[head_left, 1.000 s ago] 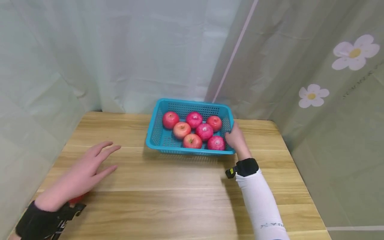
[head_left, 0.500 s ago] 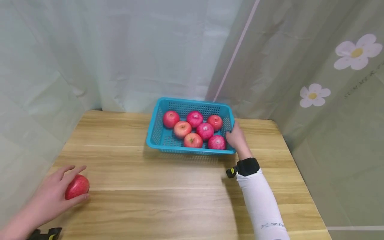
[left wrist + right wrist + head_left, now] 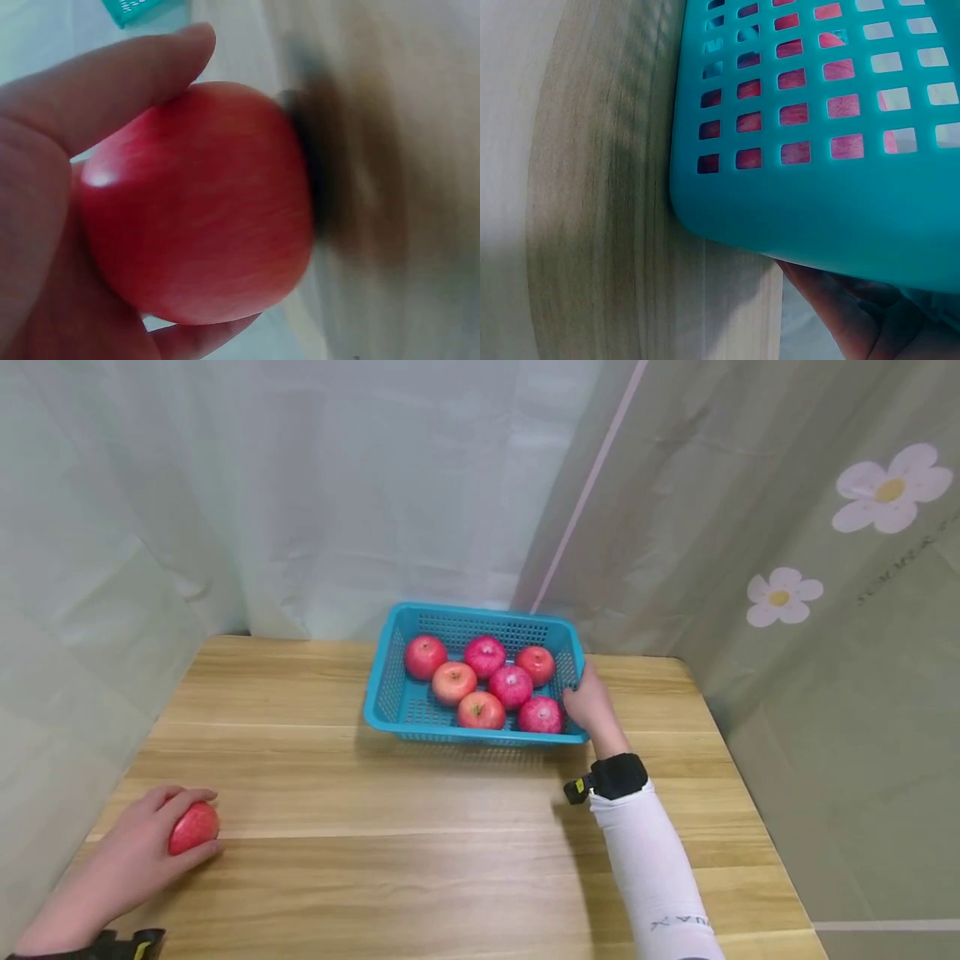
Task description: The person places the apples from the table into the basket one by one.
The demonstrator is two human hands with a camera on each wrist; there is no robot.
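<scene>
At the table's left side, my left hand [image 3: 131, 852] grips a red apple [image 3: 194, 828], thumb on one side and fingers on the other. The left wrist view shows the apple [image 3: 199, 202] large, close over the wood. My right hand [image 3: 592, 703] holds the right end of a blue plastic basket [image 3: 480, 739], its thumb over the rim. Inside the basket lie several red and pinkish apples [image 3: 482, 711], clustered toward the middle and right. From the right wrist, the basket's perforated wall [image 3: 795, 202] fills much of the view and hides most of the fingers.
The wooden table [image 3: 420, 868] has a pale curtain [image 3: 420, 485] behind it and along both sides. The basket stands near the table's back edge. A white sleeve [image 3: 652, 860] reaches across the table's right part.
My left hand has moved back and down to the left, onto the apple, and its fingers have closed around it. The right hand and basket stay in place.
</scene>
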